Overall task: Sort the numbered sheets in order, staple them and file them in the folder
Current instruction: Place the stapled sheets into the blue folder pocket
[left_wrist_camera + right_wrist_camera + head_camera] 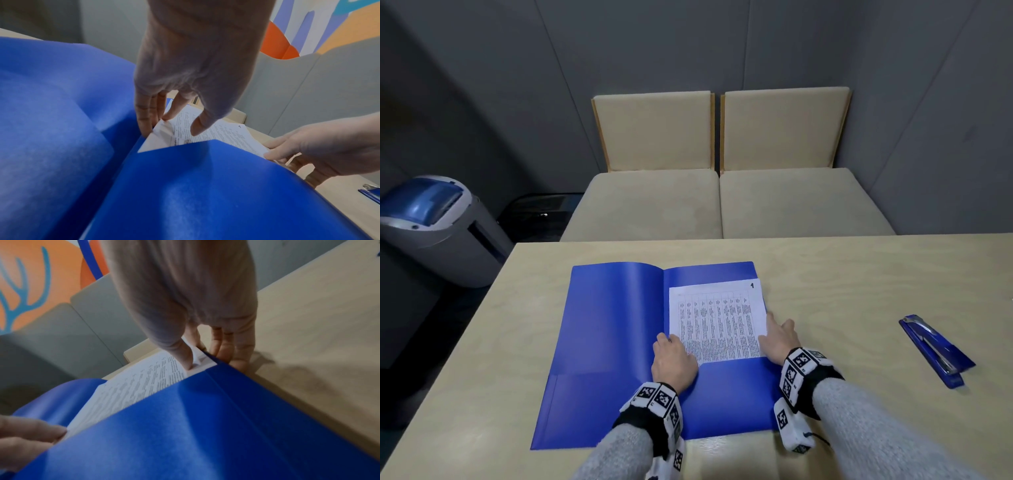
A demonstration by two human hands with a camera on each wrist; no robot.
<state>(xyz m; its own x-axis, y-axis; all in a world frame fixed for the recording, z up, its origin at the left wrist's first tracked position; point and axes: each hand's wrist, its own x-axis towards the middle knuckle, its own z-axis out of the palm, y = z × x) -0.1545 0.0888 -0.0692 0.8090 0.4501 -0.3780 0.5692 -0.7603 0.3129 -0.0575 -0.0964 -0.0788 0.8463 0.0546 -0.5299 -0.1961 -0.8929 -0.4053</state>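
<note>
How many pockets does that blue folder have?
2. One pocket runs along the bottom of the left flap of the folder; the other pocket is on the right flap, with the numbered sheets slid into it.

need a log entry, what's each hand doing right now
Left hand: pinches the white printed sheets in the open blue plastic folder.
Right hand: pinches the sheets' right edge.

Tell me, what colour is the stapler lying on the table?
Blue, with a silver metal strip on top. The long blue stapler shows best in the head view.
</note>
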